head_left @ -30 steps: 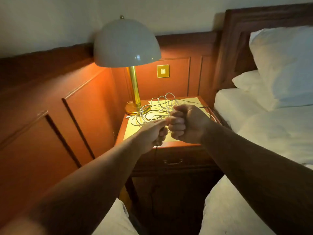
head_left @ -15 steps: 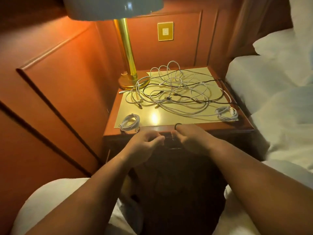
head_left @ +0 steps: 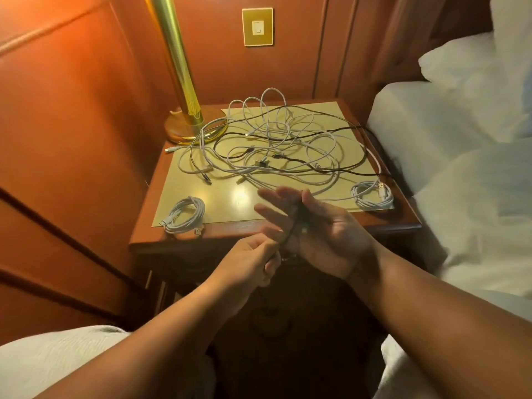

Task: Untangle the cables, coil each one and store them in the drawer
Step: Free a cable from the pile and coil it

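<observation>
Coiling a dark cable (head_left: 290, 231) before the nightstand (head_left: 288, 228): right hand (head_left: 322, 234) spread as former, left hand (head_left: 253, 260) pinching below it, strand running near-upright between; tangle (head_left: 273, 145) beyond.

You have a single view, from the camera on your head, looking forward and steeply down over both forearms onto the nightstand (head_left: 288, 228) set against the panelled wall. It sits close: the nightstand top fills the middle of the frame, the lamp (head_left: 184, 110) is cut off above its stem, and the bed (head_left: 460, 156) runs out of frame on the right. The wide lens bends the edges.
</observation>
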`<action>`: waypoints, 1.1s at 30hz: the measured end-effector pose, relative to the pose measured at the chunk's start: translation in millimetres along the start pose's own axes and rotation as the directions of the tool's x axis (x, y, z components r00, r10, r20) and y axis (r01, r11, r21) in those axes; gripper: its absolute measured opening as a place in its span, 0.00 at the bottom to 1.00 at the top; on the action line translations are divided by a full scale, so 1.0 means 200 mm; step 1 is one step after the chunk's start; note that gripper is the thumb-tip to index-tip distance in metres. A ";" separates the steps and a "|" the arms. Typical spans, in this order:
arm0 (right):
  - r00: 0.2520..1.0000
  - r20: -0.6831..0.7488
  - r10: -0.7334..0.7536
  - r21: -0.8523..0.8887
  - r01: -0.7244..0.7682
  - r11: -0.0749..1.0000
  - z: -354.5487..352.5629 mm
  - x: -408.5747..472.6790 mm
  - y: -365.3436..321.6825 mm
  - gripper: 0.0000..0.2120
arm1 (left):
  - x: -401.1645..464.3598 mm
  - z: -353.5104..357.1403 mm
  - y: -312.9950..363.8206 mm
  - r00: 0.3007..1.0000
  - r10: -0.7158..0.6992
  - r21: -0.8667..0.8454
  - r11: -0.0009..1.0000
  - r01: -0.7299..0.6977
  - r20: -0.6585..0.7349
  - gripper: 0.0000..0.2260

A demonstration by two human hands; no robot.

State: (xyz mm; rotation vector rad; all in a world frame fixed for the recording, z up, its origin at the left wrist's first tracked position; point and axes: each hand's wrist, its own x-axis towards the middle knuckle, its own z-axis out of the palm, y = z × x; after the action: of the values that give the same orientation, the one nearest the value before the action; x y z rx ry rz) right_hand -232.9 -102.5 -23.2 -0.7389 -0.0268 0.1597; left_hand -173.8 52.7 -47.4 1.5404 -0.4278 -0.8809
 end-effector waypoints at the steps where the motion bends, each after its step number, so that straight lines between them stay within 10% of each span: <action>1: 0.999 -0.026 -0.046 -0.047 0.044 0.998 0.01 0.01 -0.01 0.19 | -0.01 0.00 0.00 1.000 -0.006 -0.011 1.000 0.006 0.010 0.19; 5: 0.970 -0.093 -0.224 -0.497 0.149 0.855 0.00 0.03 -0.03 0.19 | -0.05 -0.02 0.04 0.997 0.021 0.153 0.988 -0.032 0.072 0.15; 9: 0.951 -0.081 -0.300 -0.976 -0.014 0.218 -0.04 0.00 -0.02 0.16 | -0.09 -0.05 0.09 0.985 0.153 0.460 0.871 -0.175 0.085 0.11; 12: 0.959 -0.160 -0.234 -0.986 -0.164 0.003 -0.04 -0.02 0.03 0.11 | -0.09 -0.11 0.11 0.968 0.246 0.565 0.793 -0.227 0.044 0.08; 15: 0.949 -0.252 -0.187 -0.965 -0.233 0.118 0.01 -0.03 0.07 0.21 | -0.07 -0.16 0.10 0.947 0.320 0.584 0.774 -0.245 -0.027 0.07; 18: 0.928 -0.344 0.139 -0.715 -0.356 0.601 0.05 -0.05 0.09 0.26 | -0.07 -0.17 0.09 0.945 0.310 0.491 0.842 -0.223 -0.102 0.09; 21: 0.941 -0.117 0.317 -0.244 -0.337 0.909 0.06 -0.07 0.11 0.26 | -0.08 -0.13 0.06 0.970 0.206 0.215 0.961 -0.175 -0.127 0.12; 26: 0.981 -0.069 0.183 0.020 -0.182 0.983 0.05 -0.07 0.14 0.25 | -0.08 -0.02 -0.02 0.997 -0.021 -0.115 0.993 0.012 -0.074 0.11; 33: 0.971 -0.201 -0.130 -0.041 0.124 0.991 0.06 -0.04 0.06 0.18 | -0.08 0.02 -0.01 1.000 0.000 0.009 1.000 0.000 0.016 0.12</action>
State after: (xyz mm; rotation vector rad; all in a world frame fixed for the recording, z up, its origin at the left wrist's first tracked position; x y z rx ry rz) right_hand -242.7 -87.8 -22.1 -0.7767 0.1183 -0.0390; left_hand -187.6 61.9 -45.5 1.5420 -0.4437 -0.8934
